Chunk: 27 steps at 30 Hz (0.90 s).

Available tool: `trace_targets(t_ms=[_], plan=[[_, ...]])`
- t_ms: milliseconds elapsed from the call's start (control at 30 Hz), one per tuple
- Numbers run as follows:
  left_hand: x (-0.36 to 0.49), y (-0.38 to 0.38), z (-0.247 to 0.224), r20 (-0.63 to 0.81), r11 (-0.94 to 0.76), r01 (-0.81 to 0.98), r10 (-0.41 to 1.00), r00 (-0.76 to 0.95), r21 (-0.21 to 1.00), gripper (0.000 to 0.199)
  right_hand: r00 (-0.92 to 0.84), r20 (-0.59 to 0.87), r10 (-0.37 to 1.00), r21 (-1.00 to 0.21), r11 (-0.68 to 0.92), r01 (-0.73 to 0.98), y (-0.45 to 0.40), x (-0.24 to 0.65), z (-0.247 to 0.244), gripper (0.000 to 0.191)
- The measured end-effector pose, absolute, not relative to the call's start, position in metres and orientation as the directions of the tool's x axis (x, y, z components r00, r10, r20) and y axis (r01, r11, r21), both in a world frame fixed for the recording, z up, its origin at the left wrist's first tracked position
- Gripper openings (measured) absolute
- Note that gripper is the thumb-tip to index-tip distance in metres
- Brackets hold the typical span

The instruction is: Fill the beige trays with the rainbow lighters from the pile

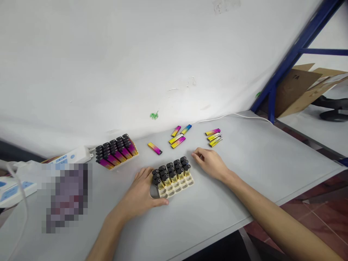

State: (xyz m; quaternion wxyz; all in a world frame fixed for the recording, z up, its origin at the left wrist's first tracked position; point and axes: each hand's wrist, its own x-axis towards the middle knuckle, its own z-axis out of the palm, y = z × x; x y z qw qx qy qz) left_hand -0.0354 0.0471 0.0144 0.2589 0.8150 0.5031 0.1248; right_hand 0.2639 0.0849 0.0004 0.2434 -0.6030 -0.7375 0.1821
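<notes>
The pale grey desk (pixel 252 163) runs along a white wall. Near its front edge sits a cream tray (pixel 176 189), its back rows filled with upright black-capped lighters (pixel 170 172) and its front slots bare. Further left, a second tray (pixel 135 154) holds a full block of lighters with pink-to-yellow bodies (pixel 116 151). Loose lighters lie flat behind them: one alone (pixel 154 148), four in a cluster (pixel 177 136), and a tight group (pixel 214 137) to the right. Two white power strips (pixel 72 156) sit at the left, beside a pixelated, unreadable object (pixel 66 197). A white cable (pixel 233 115) runs along the back edge.
</notes>
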Motion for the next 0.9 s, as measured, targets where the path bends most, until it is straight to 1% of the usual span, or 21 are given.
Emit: trace_targets(t_ms=[67, 167, 233, 300, 400, 533, 633, 700, 800, 900], plan=[[-0.035, 0.047, 0.015, -0.065, -0.359, 0.759, 0.884, 0.464, 0.543, 0.082, -0.176, 0.156, 0.972, -0.490, 0.231, 0.841, 0.090, 0.260, 0.000, 0.028], [-0.034, 0.047, 0.015, -0.055, -0.362, 0.759, 0.886, 0.461, 0.541, 0.084, -0.272, 0.202, 0.941, -0.331, 0.327, 0.885, 0.103, 0.251, 0.001, 0.039], [-0.034, 0.048, 0.014, -0.041, -0.367, 0.755, 0.887, 0.460, 0.544, 0.085, -0.324, 0.198, 0.925, -0.233, 0.366, 0.901, 0.115, 0.244, 0.002, 0.046], [-0.035, 0.048, 0.013, -0.028, -0.370, 0.748, 0.888, 0.459, 0.551, 0.086, -0.327, 0.167, 0.930, -0.192, 0.356, 0.915, 0.125, 0.239, 0.001, 0.050], [-0.035, 0.049, 0.012, -0.016, -0.372, 0.738, 0.888, 0.460, 0.564, 0.084, -0.297, 0.136, 0.945, -0.218, 0.321, 0.922, 0.131, 0.236, 0.001, 0.048], [-0.035, 0.048, 0.014, -0.035, -0.363, 0.742, 0.887, 0.460, 0.563, 0.082, -0.225, 0.140, 0.964, -0.324, 0.259, 0.910, 0.119, 0.241, 0.004, 0.041], [-0.035, 0.048, 0.015, -0.032, -0.354, 0.743, 0.893, 0.449, 0.568, 0.083, -0.151, 0.126, 0.980, -0.334, 0.186, 0.924, 0.106, 0.246, 0.005, 0.030], [-0.035, 0.048, 0.015, -0.029, -0.349, 0.742, 0.896, 0.444, 0.572, 0.082, -0.131, 0.118, 0.984, -0.344, 0.164, 0.925, 0.102, 0.249, 0.005, 0.021], [-0.035, 0.048, 0.014, -0.031, -0.348, 0.742, 0.895, 0.445, 0.573, 0.083, -0.157, 0.112, 0.981, -0.388, 0.188, 0.902, 0.102, 0.252, 0.004, 0.025], [-0.035, 0.048, 0.013, -0.032, -0.353, 0.742, 0.893, 0.449, 0.570, 0.082, -0.162, 0.136, 0.977, -0.495, 0.209, 0.844, 0.103, 0.254, 0.004, 0.030]])
